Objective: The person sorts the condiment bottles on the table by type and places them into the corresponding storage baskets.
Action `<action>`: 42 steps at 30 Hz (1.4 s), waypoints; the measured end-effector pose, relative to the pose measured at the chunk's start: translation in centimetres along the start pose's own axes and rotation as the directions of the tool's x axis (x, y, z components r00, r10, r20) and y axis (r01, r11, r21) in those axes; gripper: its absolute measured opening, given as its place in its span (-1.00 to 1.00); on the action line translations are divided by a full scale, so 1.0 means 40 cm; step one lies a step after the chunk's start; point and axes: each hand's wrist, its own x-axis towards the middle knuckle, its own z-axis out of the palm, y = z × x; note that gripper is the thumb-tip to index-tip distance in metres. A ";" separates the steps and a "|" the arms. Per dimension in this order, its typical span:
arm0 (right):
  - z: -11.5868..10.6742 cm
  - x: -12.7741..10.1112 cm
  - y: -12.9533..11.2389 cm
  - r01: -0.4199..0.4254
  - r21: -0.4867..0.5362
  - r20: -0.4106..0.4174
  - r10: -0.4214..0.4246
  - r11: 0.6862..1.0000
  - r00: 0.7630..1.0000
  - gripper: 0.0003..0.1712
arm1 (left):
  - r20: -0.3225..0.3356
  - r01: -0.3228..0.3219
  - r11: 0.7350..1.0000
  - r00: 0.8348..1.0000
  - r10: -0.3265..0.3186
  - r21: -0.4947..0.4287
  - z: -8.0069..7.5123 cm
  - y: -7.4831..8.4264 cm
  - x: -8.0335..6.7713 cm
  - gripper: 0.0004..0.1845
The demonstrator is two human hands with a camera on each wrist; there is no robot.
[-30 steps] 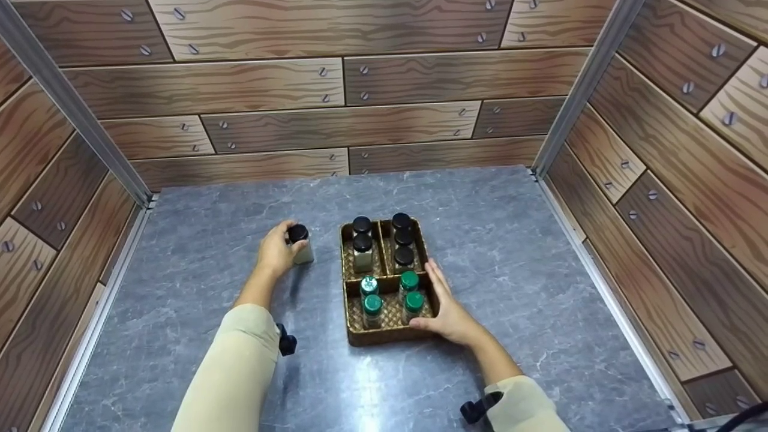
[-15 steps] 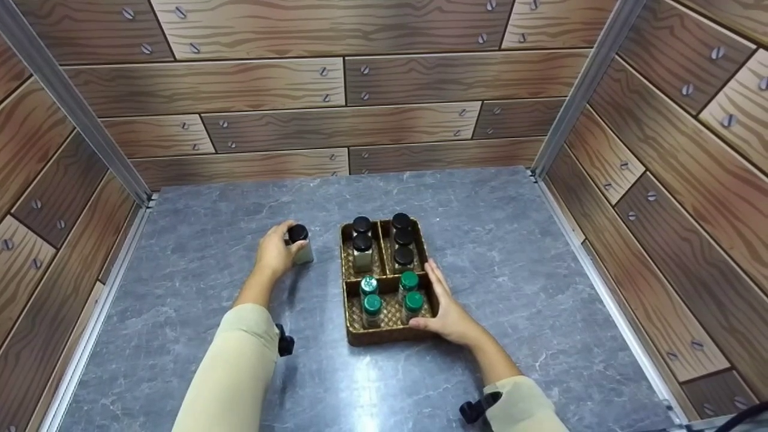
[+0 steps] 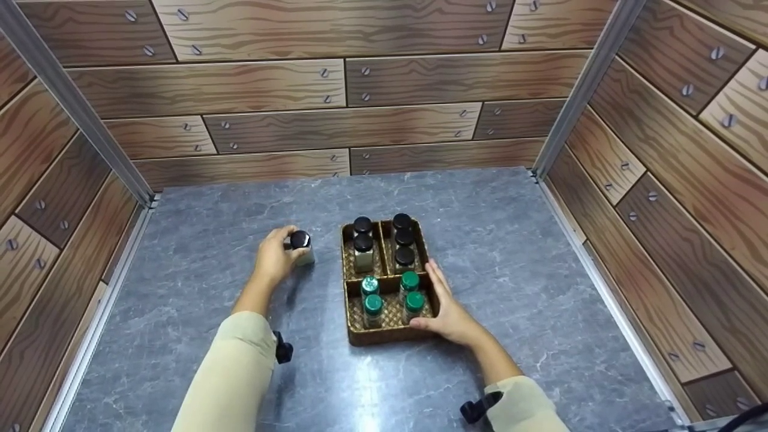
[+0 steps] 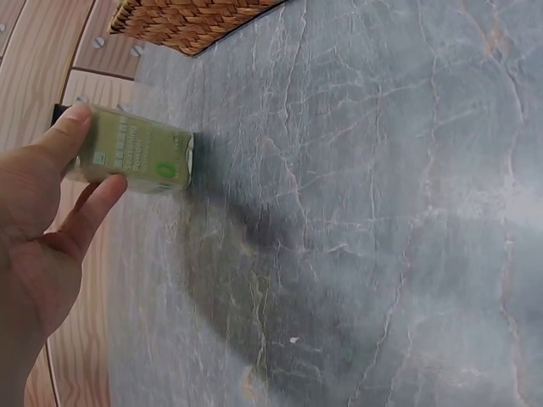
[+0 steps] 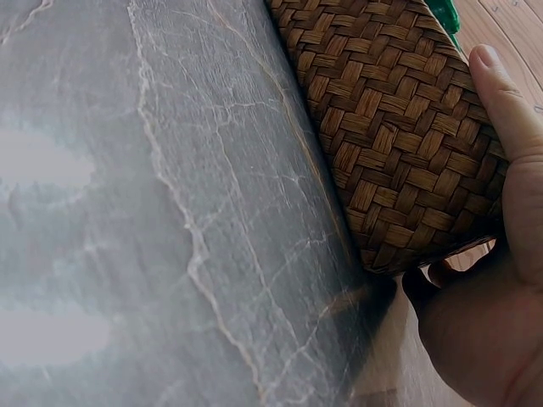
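Note:
My left hand grips a square seasoning powder jar with a black lid and a pale green label, to the left of the basket. In the left wrist view, the thumb and a finger hold it near the lid, its base close to the table. My right hand holds the near right corner of a woven basket, thumb at the near rim, fingers along the right wall. Green-capped shakers stand in the front compartment. Black-lidded jars stand in the two back compartments.
The basket stands on a grey marbled table. Wood-patterned panels with metal corner posts enclose it on the left, right and back. A dark cable lies at the lower right corner.
The lid of the jar in my left hand has tipped slightly toward the near side, and the left hand has shifted a little. The right hand and basket stay in place.

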 end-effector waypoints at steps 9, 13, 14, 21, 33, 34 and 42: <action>-0.002 0.003 0.001 -0.016 -0.005 -0.002 0.016 1.000 1.000 0.51 | 0.012 0.036 0.999 0.999 -0.035 -0.025 -0.019 0.004 -0.027 -0.44; -0.002 0.006 0.001 0.012 0.007 -0.008 -0.012 1.000 1.000 0.50 | 0.008 0.084 0.995 0.996 -0.084 -0.050 -0.035 0.017 -0.040 -0.45; -0.002 0.007 0.001 0.013 0.005 -0.009 -0.013 1.000 1.000 0.50 | -0.001 0.082 0.995 0.997 -0.082 -0.054 -0.037 0.020 -0.043 -0.46; -0.003 0.005 0.004 -0.014 -0.002 -0.016 0.014 1.000 1.000 0.50 | 0.022 0.066 0.996 0.998 -0.065 -0.062 -0.034 0.063 -0.070 -0.53; 0.002 0.004 0.008 0.001 0.001 -0.019 -0.001 1.000 1.000 0.51 | 0.030 0.024 0.993 0.999 -0.021 -0.116 -0.049 0.171 -0.107 -0.47; 0.002 0.004 0.008 0.002 -0.002 -0.019 -0.002 1.000 1.000 0.51 | 0.027 0.019 0.993 0.999 -0.016 -0.117 -0.052 0.182 -0.109 -0.47; 0.001 0.001 0.001 -0.014 0.013 0.002 0.014 1.000 1.000 0.48 | 0.019 -0.020 0.984 1.000 0.023 -0.179 -0.067 0.252 -0.117 -0.48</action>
